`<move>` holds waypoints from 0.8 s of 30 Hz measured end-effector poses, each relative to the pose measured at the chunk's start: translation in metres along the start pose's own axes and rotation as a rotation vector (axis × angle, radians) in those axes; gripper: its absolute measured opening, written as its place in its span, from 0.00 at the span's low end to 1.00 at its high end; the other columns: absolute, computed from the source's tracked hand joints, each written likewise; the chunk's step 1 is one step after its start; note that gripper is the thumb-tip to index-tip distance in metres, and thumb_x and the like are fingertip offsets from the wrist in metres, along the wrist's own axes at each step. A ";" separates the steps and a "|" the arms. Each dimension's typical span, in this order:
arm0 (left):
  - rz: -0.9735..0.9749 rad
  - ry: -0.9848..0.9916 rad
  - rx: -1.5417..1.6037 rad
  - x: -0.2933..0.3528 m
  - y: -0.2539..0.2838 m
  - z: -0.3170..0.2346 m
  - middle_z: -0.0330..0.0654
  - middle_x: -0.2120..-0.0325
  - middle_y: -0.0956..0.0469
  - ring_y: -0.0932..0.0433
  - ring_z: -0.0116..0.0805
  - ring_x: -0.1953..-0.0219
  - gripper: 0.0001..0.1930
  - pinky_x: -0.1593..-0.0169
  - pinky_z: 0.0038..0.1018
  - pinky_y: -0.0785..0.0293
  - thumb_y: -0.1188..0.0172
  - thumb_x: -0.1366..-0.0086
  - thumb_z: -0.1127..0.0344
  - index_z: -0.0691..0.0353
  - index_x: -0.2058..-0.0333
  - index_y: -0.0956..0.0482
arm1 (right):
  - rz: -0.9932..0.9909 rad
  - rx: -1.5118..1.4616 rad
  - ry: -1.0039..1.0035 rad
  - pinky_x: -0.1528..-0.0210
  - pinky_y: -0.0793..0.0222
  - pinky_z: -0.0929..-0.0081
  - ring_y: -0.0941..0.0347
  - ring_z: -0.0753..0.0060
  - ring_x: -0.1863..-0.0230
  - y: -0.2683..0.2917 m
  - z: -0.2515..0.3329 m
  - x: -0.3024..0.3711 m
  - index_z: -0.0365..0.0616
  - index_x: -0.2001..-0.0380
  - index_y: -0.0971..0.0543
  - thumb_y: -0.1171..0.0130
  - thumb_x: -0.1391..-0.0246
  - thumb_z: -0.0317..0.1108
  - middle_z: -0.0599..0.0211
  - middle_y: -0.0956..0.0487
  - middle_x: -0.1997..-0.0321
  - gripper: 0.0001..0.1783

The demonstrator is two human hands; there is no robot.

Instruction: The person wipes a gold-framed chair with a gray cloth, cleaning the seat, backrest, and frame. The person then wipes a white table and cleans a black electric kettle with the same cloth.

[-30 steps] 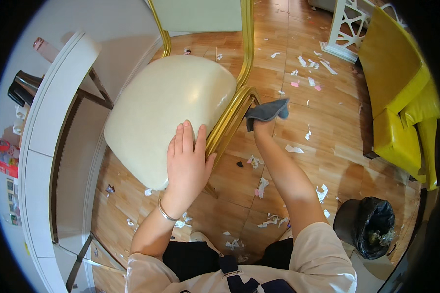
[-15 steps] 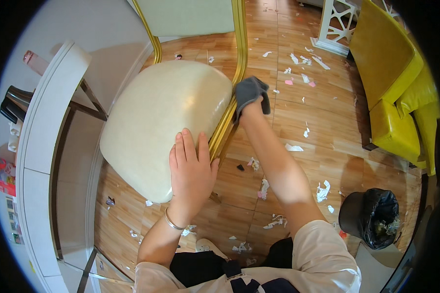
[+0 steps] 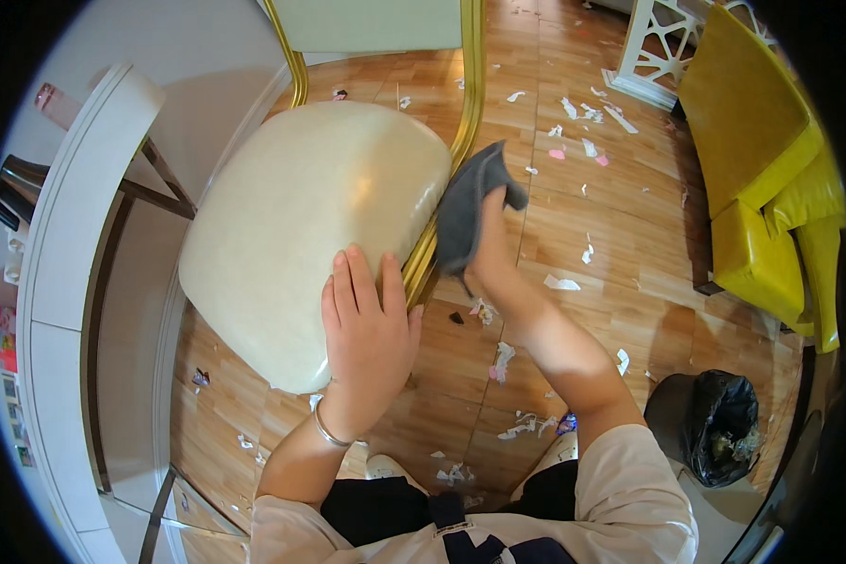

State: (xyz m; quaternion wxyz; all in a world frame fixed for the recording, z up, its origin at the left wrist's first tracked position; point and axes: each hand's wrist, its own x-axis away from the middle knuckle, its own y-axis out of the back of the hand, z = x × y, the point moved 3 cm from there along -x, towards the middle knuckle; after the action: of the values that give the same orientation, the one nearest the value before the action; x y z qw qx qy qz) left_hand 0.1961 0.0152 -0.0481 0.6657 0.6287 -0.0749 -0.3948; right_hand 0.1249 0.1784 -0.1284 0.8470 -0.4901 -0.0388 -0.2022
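Observation:
A chair with a cream padded seat [image 3: 291,207] and a gold metal frame [image 3: 472,94] stands in front of me. My left hand [image 3: 370,324] lies flat on the seat's near right part, fingers stretched out, a silver bangle at its wrist. Against the gold rail along the seat's right side, my right hand [image 3: 493,240] holds a dark grey cloth [image 3: 462,211]. The cloth drapes over the fingers and hides most of them.
On the left runs a white curved table [image 3: 61,273] with bottles and small items on it. Paper scraps [image 3: 562,283] litter the wooden floor. To the right are a yellow-green armchair [image 3: 757,244] and a black bin with a bag [image 3: 724,423]. A white lattice screen [image 3: 656,56] stands behind.
My right hand has drawn the grey cloth nearer to me along the chair's gold side rail, and the cloth hangs more spread out. My left hand stays on the seat.

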 end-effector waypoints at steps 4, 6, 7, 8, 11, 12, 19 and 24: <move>-0.008 -0.022 -0.006 -0.004 0.004 0.001 0.65 0.42 0.38 0.37 0.59 0.41 0.35 0.41 0.47 0.38 0.33 0.49 0.58 0.67 0.44 0.31 | -0.128 0.282 0.184 0.57 0.31 0.66 0.30 0.65 0.63 0.027 0.039 -0.069 0.45 0.62 0.25 0.56 0.34 0.48 0.69 0.26 0.65 0.18; -0.012 -0.045 -0.018 -0.008 0.002 -0.003 0.65 0.42 0.38 0.36 0.58 0.41 0.35 0.41 0.46 0.38 0.34 0.49 0.57 0.66 0.44 0.31 | -0.019 1.067 0.500 0.61 0.31 0.65 0.29 0.61 0.66 0.047 0.060 -0.104 0.43 0.65 0.24 0.51 0.38 0.37 0.64 0.25 0.69 0.11; -0.003 -0.043 -0.045 -0.006 0.001 -0.002 0.65 0.42 0.38 0.36 0.58 0.41 0.35 0.40 0.46 0.37 0.34 0.49 0.56 0.65 0.44 0.31 | 0.011 1.283 0.547 0.62 0.30 0.65 0.29 0.59 0.67 0.039 0.059 -0.104 0.42 0.66 0.23 0.50 0.40 0.32 0.61 0.24 0.70 0.08; 0.006 -0.043 -0.071 -0.006 0.000 0.000 0.65 0.42 0.37 0.35 0.57 0.41 0.35 0.40 0.45 0.37 0.34 0.49 0.54 0.64 0.43 0.31 | -0.034 1.164 0.378 0.62 0.30 0.65 0.28 0.57 0.67 0.041 0.056 -0.104 0.41 0.66 0.23 0.50 0.41 0.30 0.58 0.24 0.69 0.07; -0.012 -0.023 -0.031 -0.002 0.001 0.004 0.65 0.42 0.37 0.36 0.59 0.41 0.34 0.41 0.47 0.37 0.34 0.49 0.58 0.67 0.44 0.32 | 0.049 1.468 0.698 0.61 0.31 0.65 0.28 0.54 0.65 0.012 0.047 -0.070 0.39 0.65 0.24 0.51 0.43 0.28 0.52 0.24 0.68 0.07; -0.020 -0.022 -0.014 -0.002 0.002 0.003 0.64 0.42 0.37 0.36 0.59 0.41 0.34 0.41 0.47 0.38 0.34 0.48 0.58 0.67 0.44 0.32 | 0.109 1.676 0.953 0.61 0.31 0.64 0.28 0.53 0.64 0.007 0.049 -0.061 0.39 0.64 0.24 0.51 0.44 0.27 0.50 0.24 0.67 0.08; -0.050 -0.001 0.060 -0.005 0.001 0.001 0.63 0.43 0.36 0.35 0.59 0.42 0.33 0.43 0.48 0.37 0.34 0.48 0.59 0.66 0.44 0.31 | 0.126 1.255 1.172 0.46 0.36 0.66 0.31 0.49 0.51 -0.003 0.027 0.021 0.34 0.57 0.26 0.43 0.49 0.25 0.51 0.25 0.54 0.15; 0.045 0.015 0.280 -0.010 0.015 0.026 0.57 0.45 0.31 0.32 0.55 0.44 0.28 0.45 0.46 0.36 0.35 0.46 0.64 0.64 0.46 0.28 | 0.273 1.219 1.136 0.44 0.37 0.54 0.32 0.41 0.47 -0.012 -0.032 0.095 0.35 0.59 0.23 0.42 0.55 0.26 0.48 0.26 0.51 0.16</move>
State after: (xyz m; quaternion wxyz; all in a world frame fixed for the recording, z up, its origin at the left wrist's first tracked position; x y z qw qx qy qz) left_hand 0.1806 -0.0005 -0.0251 0.5805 0.7166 -0.1384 -0.3610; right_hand 0.2030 0.1174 -0.1103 0.8712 0.2284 0.3502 -0.2572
